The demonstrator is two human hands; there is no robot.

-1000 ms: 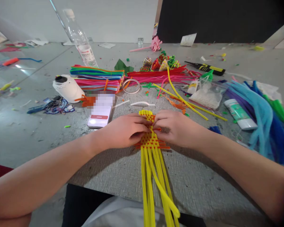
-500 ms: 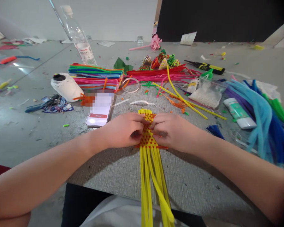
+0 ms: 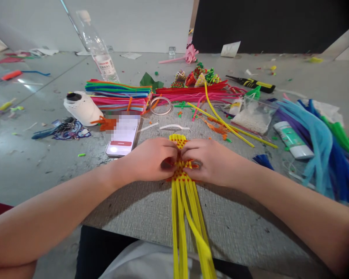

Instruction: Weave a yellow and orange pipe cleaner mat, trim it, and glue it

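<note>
A woven mat of yellow and orange pipe cleaners (image 3: 180, 167) lies on the grey table (image 3: 151, 209), its long yellow strands (image 3: 186, 224) trailing toward me over the table edge. My left hand (image 3: 149, 159) has its fingers curled and pinches the mat's left side. My right hand (image 3: 211, 161) is closed too, pinching the weave from the right. The fingertips of both hands meet over the middle of the mat and hide part of it.
A phone (image 3: 122, 136) lies left of my hands. Behind it are a stack of coloured pipe cleaners (image 3: 119, 97), a white spool (image 3: 81, 107), a plastic bottle (image 3: 97, 48) and a tape ring (image 3: 160, 105). Blue and green fuzzy stems (image 3: 320, 143), a tube (image 3: 292, 140) and a bead bag (image 3: 254, 116) fill the right.
Both hands have closed in toward each other over the weave; my right hand slid slightly left. The mat stays in place.
</note>
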